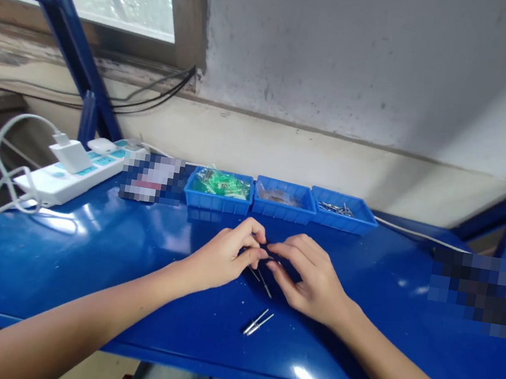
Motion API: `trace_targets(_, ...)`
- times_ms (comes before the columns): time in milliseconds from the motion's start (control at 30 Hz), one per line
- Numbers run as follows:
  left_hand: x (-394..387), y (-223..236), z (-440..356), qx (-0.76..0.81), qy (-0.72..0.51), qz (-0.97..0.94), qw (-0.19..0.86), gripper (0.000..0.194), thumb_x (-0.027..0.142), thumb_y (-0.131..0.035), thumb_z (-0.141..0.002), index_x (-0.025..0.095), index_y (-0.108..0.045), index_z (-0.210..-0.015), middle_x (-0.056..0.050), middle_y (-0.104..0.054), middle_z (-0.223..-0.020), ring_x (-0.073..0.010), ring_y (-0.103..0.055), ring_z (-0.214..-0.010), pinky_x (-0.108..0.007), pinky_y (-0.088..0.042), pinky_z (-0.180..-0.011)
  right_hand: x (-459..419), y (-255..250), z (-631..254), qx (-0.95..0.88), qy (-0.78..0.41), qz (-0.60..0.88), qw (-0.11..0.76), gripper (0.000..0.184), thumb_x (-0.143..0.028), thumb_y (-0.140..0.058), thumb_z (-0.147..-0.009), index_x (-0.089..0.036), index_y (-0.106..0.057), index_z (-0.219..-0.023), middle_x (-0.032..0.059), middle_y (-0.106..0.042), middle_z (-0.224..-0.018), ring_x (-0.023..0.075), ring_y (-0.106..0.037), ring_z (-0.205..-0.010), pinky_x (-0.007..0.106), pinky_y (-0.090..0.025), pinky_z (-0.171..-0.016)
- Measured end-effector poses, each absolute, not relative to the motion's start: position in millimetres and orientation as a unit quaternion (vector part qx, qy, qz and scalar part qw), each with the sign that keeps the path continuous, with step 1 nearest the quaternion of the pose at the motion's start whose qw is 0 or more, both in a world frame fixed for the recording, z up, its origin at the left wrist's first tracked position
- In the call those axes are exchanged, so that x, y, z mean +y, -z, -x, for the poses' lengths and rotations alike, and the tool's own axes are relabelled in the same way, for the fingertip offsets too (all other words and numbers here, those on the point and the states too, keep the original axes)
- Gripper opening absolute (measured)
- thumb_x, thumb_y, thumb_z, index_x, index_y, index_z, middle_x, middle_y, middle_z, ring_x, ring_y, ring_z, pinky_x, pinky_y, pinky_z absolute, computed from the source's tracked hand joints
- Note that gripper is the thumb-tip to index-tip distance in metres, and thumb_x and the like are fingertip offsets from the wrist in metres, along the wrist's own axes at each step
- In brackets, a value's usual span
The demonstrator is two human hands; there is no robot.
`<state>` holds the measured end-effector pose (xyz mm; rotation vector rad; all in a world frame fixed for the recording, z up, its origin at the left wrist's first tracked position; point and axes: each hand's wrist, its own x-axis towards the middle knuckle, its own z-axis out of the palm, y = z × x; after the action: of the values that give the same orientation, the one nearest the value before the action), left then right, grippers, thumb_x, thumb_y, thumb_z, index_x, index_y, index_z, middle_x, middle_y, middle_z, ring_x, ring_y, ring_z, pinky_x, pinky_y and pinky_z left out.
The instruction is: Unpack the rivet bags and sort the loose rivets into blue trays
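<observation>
My left hand (240, 248) and my right hand (311, 274) meet above the middle of the blue table, fingertips almost touching. Each is closed in a pinch, and a small thin thing between the fingertips is too hidden to name. Just below the fingers lie metal blind rivets (268, 290), partly covered by my left hand. Nearer the front edge, two more blind rivets (252, 328) rest side by side, their thin pins pointing away from me to the right.
Along the back stand three blue bins: one with green bagged pieces (225, 183), one with clear plastic bags (281, 196), one with loose rivets (337, 208). A white power strip (72, 177) with cables lies at left, beside a blurred flat object (151, 178). Another blurred dark item (491, 291) is at right.
</observation>
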<state>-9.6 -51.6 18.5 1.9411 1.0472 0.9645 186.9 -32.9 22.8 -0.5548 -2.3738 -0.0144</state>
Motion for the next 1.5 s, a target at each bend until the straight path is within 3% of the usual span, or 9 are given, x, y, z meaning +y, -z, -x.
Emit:
trace_targets(400, -54, -21, 6, 0.4, -0.382, -0.747, 0.368, 0.006, 0.025, -0.043, -0.092, 0.021, -0.042, -0.096, 0.004, -0.063, -0.066, -0.0121, -0.06, -0.064, -0.024, -0.044, -0.065, -31, -23, -189, -0.902, 0.071, 0.227, 0.361, 0.008, -0.017, -0.051, -0.087, -0.016, -0.059, -0.091, 0.006, -0.062, -0.078, 0.0157, -0.055, -0.071, 0.03, -0.042, -0.064)
trace_targets(600, -55, -23, 9, 0.435, -0.389, -0.789, 0.192, 0.008, 0.024, -0.05, -0.089, 0.02, -0.057, -0.091, 0.0, -0.061, -0.083, -0.0123, -0.057, -0.075, -0.025, -0.044, -0.073, -26, -22, -192, -0.88, 0.076, 0.271, 0.383, 0.01, -0.018, -0.049, -0.089, -0.015, -0.058, -0.086, 0.0055, -0.06, -0.072, 0.0149, -0.054, -0.066, 0.028, -0.042, -0.062)
trace_targets(733, -55, -25, 11, 0.436, -0.394, -0.797, 0.143, 0.013, 0.024, -0.047, -0.091, 0.019, -0.058, -0.086, 0.0, -0.062, -0.08, -0.0136, -0.056, -0.076, -0.027, -0.043, -0.074, -28, -21, -192, -0.888, 0.064, 0.272, 0.366, 0.013, -0.025, -0.054, -0.087, -0.016, -0.056, -0.095, 0.0052, -0.06, -0.076, 0.0158, -0.055, -0.069, 0.029, -0.043, -0.064)
trace_targets(900, -53, -26, 12, 0.433, -0.37, -0.809, 0.143, 0.019, 0.023, -0.043, -0.092, 0.019, -0.058, -0.08, 0.001, -0.063, -0.074, -0.0136, -0.057, -0.073, -0.028, -0.043, -0.072, -28, -20, -190, -0.889, 0.074, 0.265, 0.367, 0.007, -0.018, -0.05, -0.088, -0.018, -0.055, -0.093, 0.0057, -0.062, -0.08, 0.0159, -0.057, -0.072, 0.028, -0.043, -0.065)
trace_targets(1100, -54, -24, 12, 0.437, -0.405, -0.79, 0.146, 0.01, 0.024, -0.052, -0.088, 0.02, -0.058, -0.094, 0.001, -0.062, -0.081, -0.0119, -0.057, -0.071, -0.025, -0.045, -0.069, -25, -20, -190, -0.878, 0.082, 0.288, 0.373, 0.011, -0.018, -0.046, -0.09, -0.016, -0.056, -0.086, 0.0048, -0.059, -0.071, 0.0151, -0.053, -0.065, 0.028, -0.041, -0.061)
trace_targets(1333, -55, -26, 11, 0.447, -0.381, -0.803, 0.107, 0.013, 0.023, -0.047, -0.09, 0.019, -0.057, -0.082, 0.002, -0.063, -0.072, -0.0128, -0.057, -0.068, -0.028, -0.042, -0.072, -31, -22, -188, -0.891, 0.071, 0.278, 0.353, 0.011, -0.024, -0.051, -0.088, -0.016, -0.055, -0.094, 0.0052, -0.06, -0.075, 0.0156, -0.053, -0.067, 0.028, -0.041, -0.063)
trace_targets(1500, -54, -31, 15, 0.44, -0.329, -0.827, 0.121, 0.019, 0.026, -0.041, -0.093, 0.02, -0.058, -0.087, 0.001, -0.065, -0.078, -0.0143, -0.059, -0.073, -0.029, -0.042, -0.073, -24, -24, -192, -0.901, 0.091, 0.245, 0.346, 0.008, -0.015, -0.047, -0.088, -0.016, -0.054, -0.09, 0.0053, -0.06, -0.073, 0.0152, -0.053, -0.065, 0.028, -0.042, -0.062)
